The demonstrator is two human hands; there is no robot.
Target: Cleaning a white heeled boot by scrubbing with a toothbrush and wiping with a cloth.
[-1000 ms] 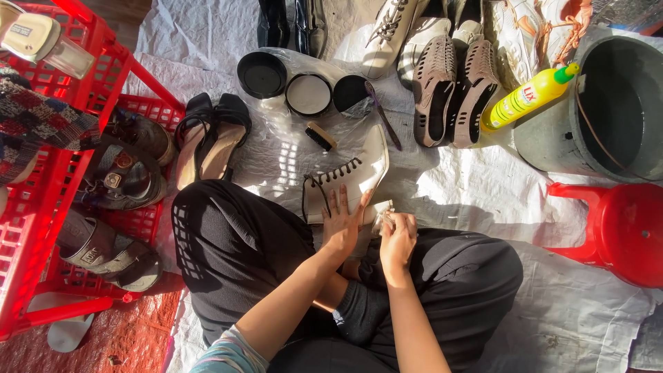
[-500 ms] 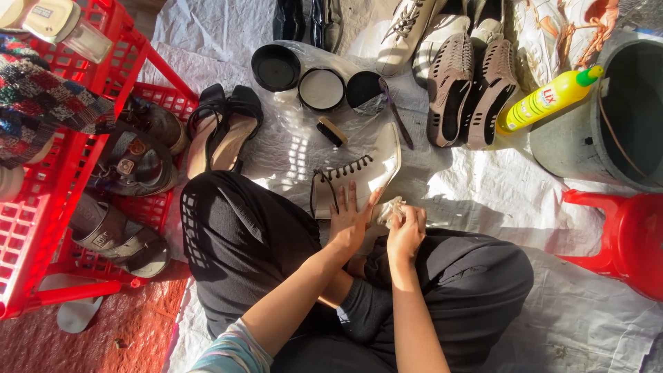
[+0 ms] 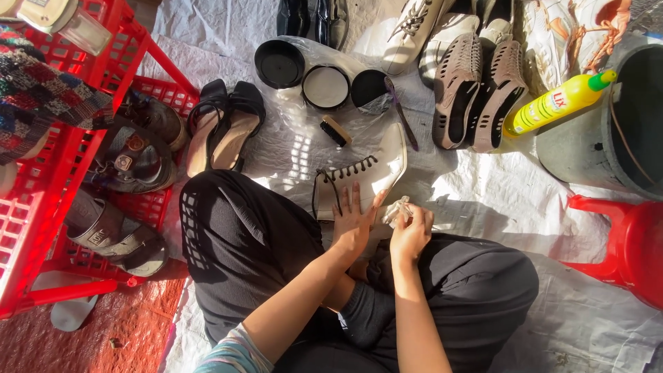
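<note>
A white lace-up boot [image 3: 373, 171] lies on the plastic sheet just in front of my crossed legs in black trousers. My left hand [image 3: 353, 222] rests flat on the boot's side, fingers spread, holding it down. My right hand [image 3: 412, 231] is closed on a small crumpled white cloth [image 3: 396, 210] pressed against the boot near its heel. Beyond the boot sit a small brush [image 3: 336, 130], an open tin of pale polish [image 3: 326, 88] and two black lids [image 3: 279, 64].
Red plastic crates [image 3: 48, 207] with sandals stand at left. Black heeled sandals [image 3: 224, 124] lie beside my knee. Brown slip-on shoes [image 3: 476, 90], white sneakers [image 3: 414, 31], a yellow bottle [image 3: 556, 102], a grey bucket [image 3: 625, 117] and a red stool [image 3: 621, 242] fill the right.
The view has shifted slightly down and left. My right hand with the cloth has moved a little along the boot; my left hand stays pressed on it.
</note>
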